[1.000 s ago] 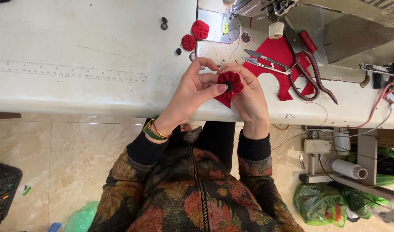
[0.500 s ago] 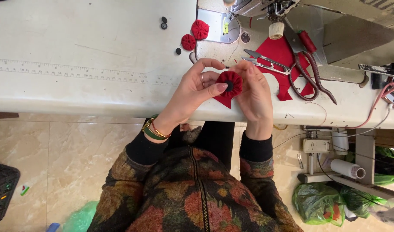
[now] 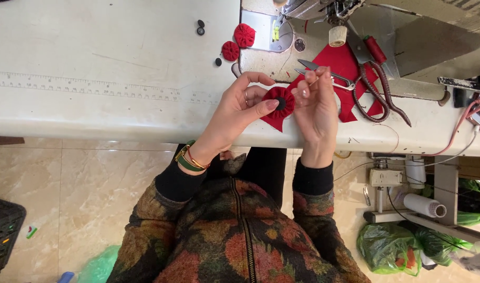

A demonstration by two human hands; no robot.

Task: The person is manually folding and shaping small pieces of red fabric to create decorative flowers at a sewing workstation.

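— Head view first: what are your hands doing?

— My left hand pinches a round red gathered fabric flower with a dark centre, thumb pressed on its front edge and fingers curled behind it. My right hand closes on the flower's other side, fingertips drawn together at its rim. I cannot tell whether they grip a needle. The flower sits between both hands, just above the near edge of the white sewing table.

— What lies under it?

— A red fabric piece spreads beneath and beyond my right hand. Small thread snips lie on it, and large scissors with dark red handles rest just beside them.

— Further out?

— Two more red fabric flowers lie near the sewing machine, with dark buttons close by. A printed ruler strip runs along the table top.

— Any bags or packages?

— Down on the tiled floor, at my right, green plastic bags sit crumpled below the table, beside a white thread cone. At my left, a dark basket stands at the frame edge.
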